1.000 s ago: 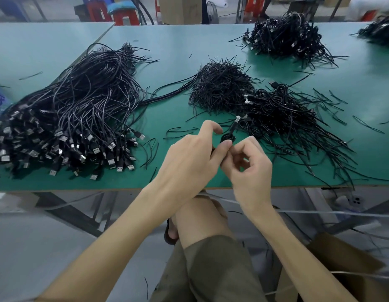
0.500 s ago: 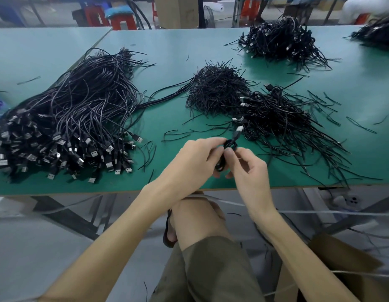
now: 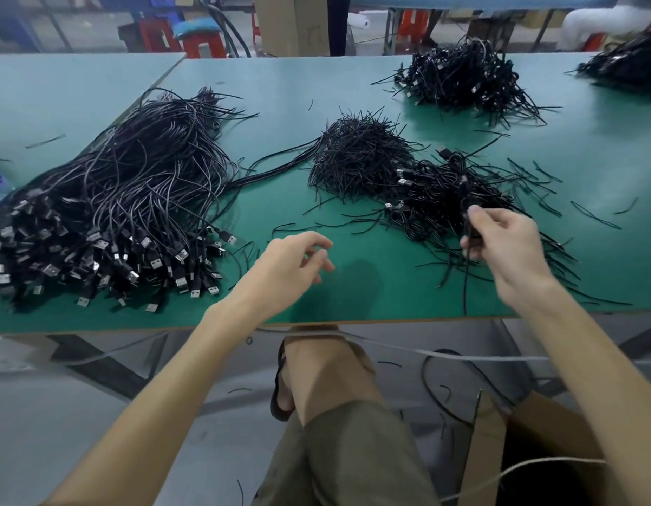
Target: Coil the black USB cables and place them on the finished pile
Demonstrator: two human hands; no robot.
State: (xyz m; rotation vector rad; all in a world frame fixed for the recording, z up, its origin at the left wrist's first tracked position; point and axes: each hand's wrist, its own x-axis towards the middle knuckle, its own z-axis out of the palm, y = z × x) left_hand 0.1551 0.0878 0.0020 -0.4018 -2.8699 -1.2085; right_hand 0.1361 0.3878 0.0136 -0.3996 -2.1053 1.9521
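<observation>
Head view, right of centre: black cable (image 3: pixel 469 231), likely light and floppy, pinched by right hand (image 3: pixel 506 246), best gripped mid-bundle; left hand (image 3: pixel 294 261) loosely spread, empty.

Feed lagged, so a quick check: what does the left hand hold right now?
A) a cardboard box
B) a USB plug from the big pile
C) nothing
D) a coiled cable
C: the left hand hovers over the table with fingers loosely spread and nothing in them; only the right hand pinches a black cable.
</observation>
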